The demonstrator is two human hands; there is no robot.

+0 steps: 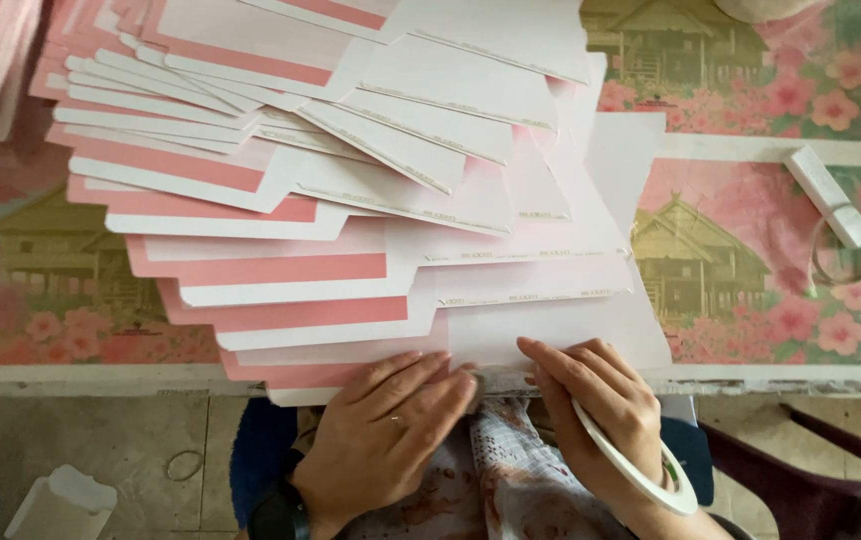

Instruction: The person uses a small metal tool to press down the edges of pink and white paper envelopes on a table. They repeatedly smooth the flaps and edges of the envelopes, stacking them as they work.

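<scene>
Pressing down on the nearest sheet of a fanned spread of flat pink-and-white card blanks point(350, 220), both hands work at the table's near edge. The left hand point(385, 430) lies open and flat, fingers together, on the bottom card point(550, 335), its palm past the table edge. The right hand point(595, 400) rests beside it with fingers loosely curled and fingertips on the same card; a thin white roll of tape point(640, 465) circles its wrist like a bangle. Whether the fingertips pinch anything between the two hands cannot be made out, as that spot is blurred and covered.

The cards are stiff, matte, die-cut sheets with stepped tabs and pink bands, overlapping so that each hides most of the one beneath. The stack runs off the top and left of the view. Under them is a glossy tablecloth point(750, 260) printed with pink flowers and stilted houses. Well to the right lies a white oblong block point(828, 195) resting across a clear round glass object point(848, 255), whose exact kind is hard to tell. A dark wristband point(278, 515) shows at the left wrist, partly cut off. Below the table, on the floor, a folded white box point(60, 505) sits near a small ring point(185, 465).
</scene>
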